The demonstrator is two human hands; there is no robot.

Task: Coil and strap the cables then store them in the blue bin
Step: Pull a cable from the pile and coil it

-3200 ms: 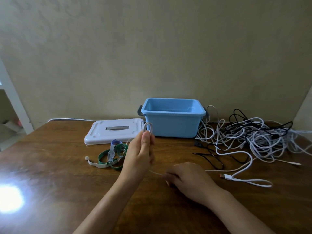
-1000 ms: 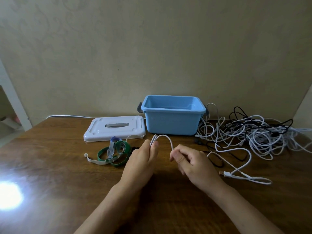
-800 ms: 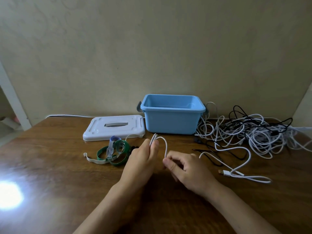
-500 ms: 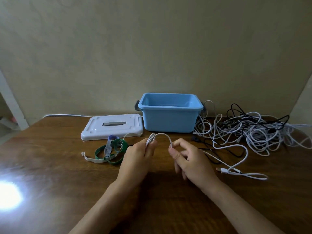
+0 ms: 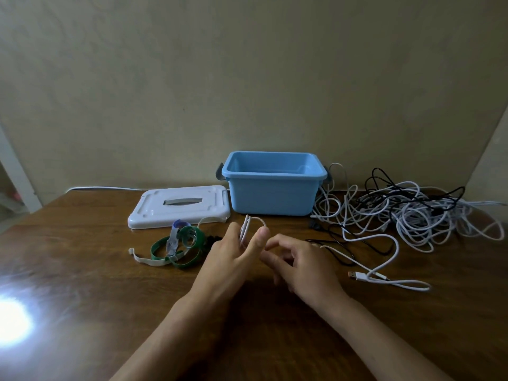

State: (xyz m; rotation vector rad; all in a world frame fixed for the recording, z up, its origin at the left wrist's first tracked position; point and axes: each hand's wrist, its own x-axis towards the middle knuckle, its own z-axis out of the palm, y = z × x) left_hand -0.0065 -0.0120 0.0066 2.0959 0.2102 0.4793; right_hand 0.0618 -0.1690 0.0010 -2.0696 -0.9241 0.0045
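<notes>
No writing legible; left hand (image 5: pixel 233 257) pinches white cable coil (image 5: pixel 245 229), right hand (image 5: pixel 299 262) loosely curled beside it

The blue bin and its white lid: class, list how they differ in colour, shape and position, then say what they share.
Colour: the blue bin is light blue; the white lid is white with a grey handle slot. Shape: the bin is a deep open tub; the lid is a flat slab. Position: the bin stands upright, the lid lies flat beside it, not on it. Both rest on the wooden table, near the wall.
</notes>
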